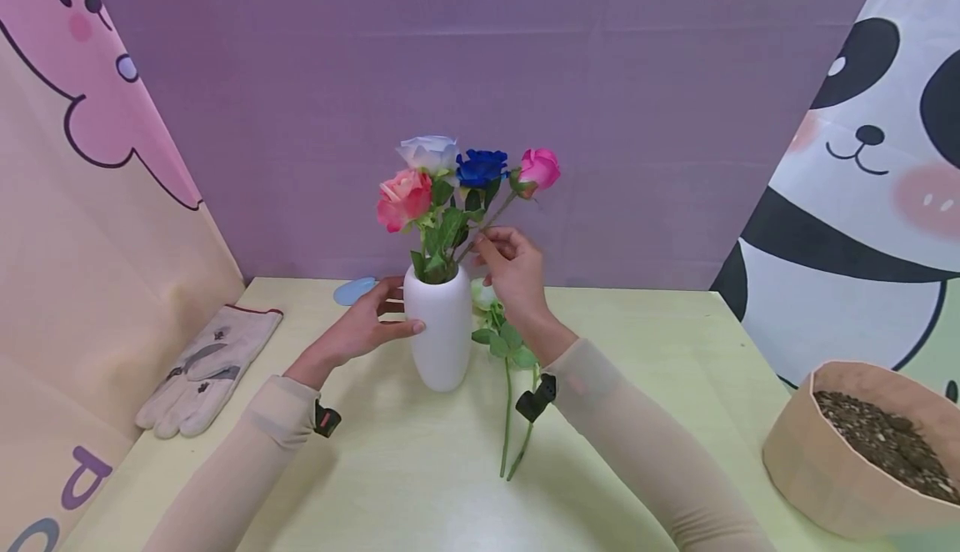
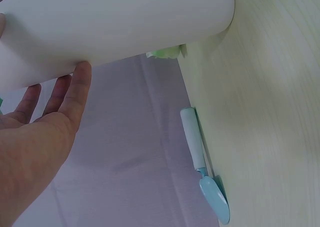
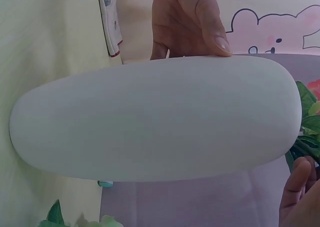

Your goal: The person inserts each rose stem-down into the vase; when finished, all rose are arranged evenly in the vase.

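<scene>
A white vase (image 1: 445, 331) stands on the pale green table (image 1: 645, 352) and holds several artificial roses: a white-blue one (image 1: 429, 152), a blue one (image 1: 481, 167), a pink one (image 1: 540, 168) and a pink-red one (image 1: 405, 198). My left hand (image 1: 365, 324) grips the vase body, thumb on the front and fingers behind; the left wrist view shows the thumb (image 2: 80, 82) against the vase (image 2: 115, 27). My right hand (image 1: 486, 245) pinches the pink rose's stem just above the vase mouth. In the right wrist view the vase (image 3: 155, 117) fills the frame.
Another flower with green stems (image 1: 508, 402) lies on the table right of the vase. A work glove (image 1: 206, 368) lies at the left, a blue trowel (image 1: 355, 290) at the back, and a brown pot of soil (image 1: 847, 469) at the right front edge.
</scene>
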The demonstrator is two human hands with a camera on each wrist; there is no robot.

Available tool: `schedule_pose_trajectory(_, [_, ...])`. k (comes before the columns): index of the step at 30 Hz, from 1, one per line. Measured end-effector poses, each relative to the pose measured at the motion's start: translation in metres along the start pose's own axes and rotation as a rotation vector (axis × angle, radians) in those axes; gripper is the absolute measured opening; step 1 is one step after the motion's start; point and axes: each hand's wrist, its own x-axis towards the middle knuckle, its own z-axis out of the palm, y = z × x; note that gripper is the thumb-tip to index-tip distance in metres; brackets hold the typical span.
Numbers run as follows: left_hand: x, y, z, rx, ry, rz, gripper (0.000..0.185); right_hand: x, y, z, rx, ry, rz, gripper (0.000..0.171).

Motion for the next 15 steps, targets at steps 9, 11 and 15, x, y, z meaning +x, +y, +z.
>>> schedule_pose_trajectory(9, [0.0004,0.0006,0.0003,-0.003,0.002,0.004,0.079,-0.0026,-0.0001,0.0004,-0.056,-0.055,0.033,0.02])
schedule_pose_trajectory(11, [0.0006,0.0005,0.0006,-0.002,-0.001,0.002,0.08,-0.0031,0.0006,0.0001,-0.041,-0.052,0.031,0.021])
schedule_pose_trajectory(15, [0.0008,0.0006,0.0007,-0.003,-0.002,-0.007,0.08,-0.0026,0.0006,0.0005,-0.021,-0.041,0.014,0.019])
